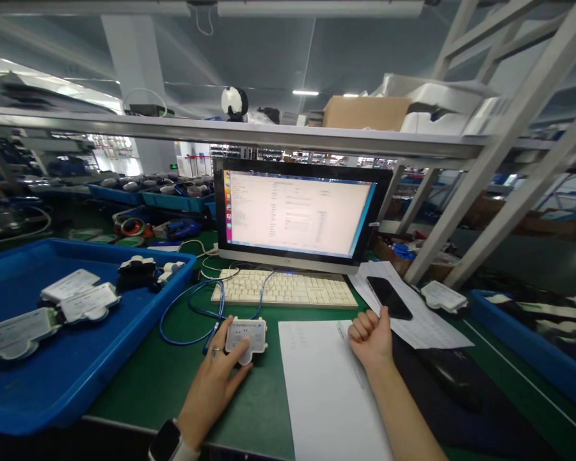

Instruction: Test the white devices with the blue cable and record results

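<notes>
My left hand (216, 378) has its fingers around a small white plastic module (246, 336) with a printed label, low over the green bench. Close by its fingertips, the end of a blue cable (187, 342) runs beside the module; whether they are joined cannot be seen. Fingers curled and thumb up, my right hand (370, 338) rests closed at the upper right of a white paper sheet (317, 390). A thin, clear pen-like stick (358, 371) shows along that hand's left edge, partly hidden. What the curled fingers enclose, if anything, is hidden.
Ahead stand a keyboard (288, 288) and a lit monitor (297, 214). A blue tray (125, 346) with several white modules is at left; another blue bin (513, 339) sits at right. A phone (388, 296), papers and a dark mouse (454, 378) lie beside my right arm.
</notes>
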Tool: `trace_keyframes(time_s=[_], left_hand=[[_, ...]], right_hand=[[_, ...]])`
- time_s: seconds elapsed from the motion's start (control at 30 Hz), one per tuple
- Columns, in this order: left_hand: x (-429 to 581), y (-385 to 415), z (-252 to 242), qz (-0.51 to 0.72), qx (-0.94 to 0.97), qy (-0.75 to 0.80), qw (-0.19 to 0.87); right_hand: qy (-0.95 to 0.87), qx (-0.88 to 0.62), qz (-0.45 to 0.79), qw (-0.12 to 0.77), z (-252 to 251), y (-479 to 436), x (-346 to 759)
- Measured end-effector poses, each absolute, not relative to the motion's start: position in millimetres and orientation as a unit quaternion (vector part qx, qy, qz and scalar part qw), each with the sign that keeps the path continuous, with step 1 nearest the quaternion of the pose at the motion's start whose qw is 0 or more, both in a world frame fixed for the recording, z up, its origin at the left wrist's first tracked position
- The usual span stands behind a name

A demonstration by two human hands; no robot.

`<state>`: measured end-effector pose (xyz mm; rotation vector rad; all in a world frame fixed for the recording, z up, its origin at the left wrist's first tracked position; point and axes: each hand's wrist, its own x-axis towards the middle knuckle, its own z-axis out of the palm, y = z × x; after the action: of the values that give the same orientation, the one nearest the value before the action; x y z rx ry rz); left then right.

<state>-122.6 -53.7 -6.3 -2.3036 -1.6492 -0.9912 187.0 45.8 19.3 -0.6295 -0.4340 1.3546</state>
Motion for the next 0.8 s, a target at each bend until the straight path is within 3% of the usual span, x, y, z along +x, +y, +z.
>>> trace_keyframes(time_s=[0.17, 0.8], left_hand=[[-123.5, -51.1, -8.9, -0.353, -0.765, -0.535, 0.067], [-124.0, -52.4, -7.8, -0.372, -0.740, -0.556, 0.063]], right_hand=[[-0.243, -0.298, 0.560, 0.734, 17.1, 48.8, 201.9], [-0.200, -0.317, 0.565, 0.735, 5.7, 52.7, 208.1]])
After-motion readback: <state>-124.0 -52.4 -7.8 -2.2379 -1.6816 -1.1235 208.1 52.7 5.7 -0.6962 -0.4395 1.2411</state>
